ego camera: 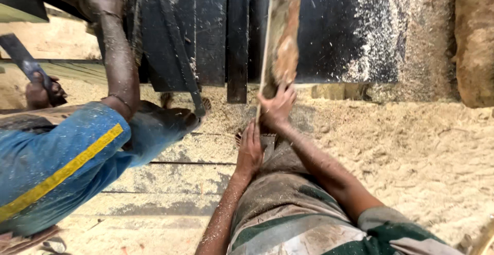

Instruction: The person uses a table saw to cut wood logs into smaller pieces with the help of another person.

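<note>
My right hand (277, 107) closed its grip on the lower end of an upright wood slab (280, 44). My left hand (250, 149) lay flat and open on the sawdust-covered tabletop (175, 178), just below it. A co-worker's blue sleeve (62, 162) was at left.

You have no packages, labels, signs or screens anywhere around your hands here.
</note>
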